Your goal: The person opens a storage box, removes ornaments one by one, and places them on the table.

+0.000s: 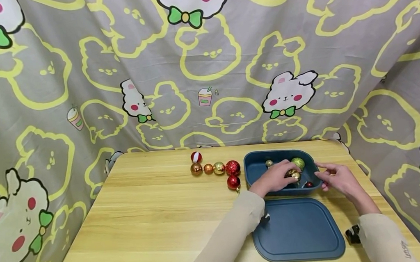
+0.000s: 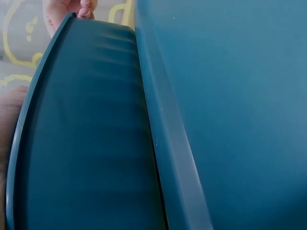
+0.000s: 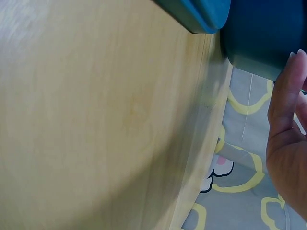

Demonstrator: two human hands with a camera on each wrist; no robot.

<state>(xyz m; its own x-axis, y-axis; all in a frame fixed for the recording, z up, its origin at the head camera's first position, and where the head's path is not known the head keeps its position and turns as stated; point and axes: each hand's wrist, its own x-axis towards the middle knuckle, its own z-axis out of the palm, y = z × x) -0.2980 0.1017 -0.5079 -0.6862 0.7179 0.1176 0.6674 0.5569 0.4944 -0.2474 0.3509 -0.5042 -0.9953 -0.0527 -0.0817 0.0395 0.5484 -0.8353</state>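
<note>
My left hand [image 1: 278, 177] reaches over the front rim into a dark blue box [image 1: 250, 177], its fingers curled at a gold bauble [image 1: 295, 176]. The box hides that hand's fingers in the left wrist view. With thumb and fingers, my right hand [image 1: 337, 178] holds the right end of the box by its rim; in the right wrist view the thumb [image 3: 290, 91] lies along the outer wall. Inside the box are also a green glittery bauble [image 1: 298, 164], a small gold bauble [image 1: 269, 163] and a small red bauble [image 1: 309, 184].
Left of the box, a red-and-white ball [image 1: 196, 157], a bronze bauble [image 1: 196, 169], an orange ball [image 1: 208, 169], a gold bauble [image 1: 218, 168] and two red baubles [image 1: 233, 168] form a bent row. A flat blue lid [image 1: 299, 229] lies in front of the box on the wooden table [image 1: 146, 218].
</note>
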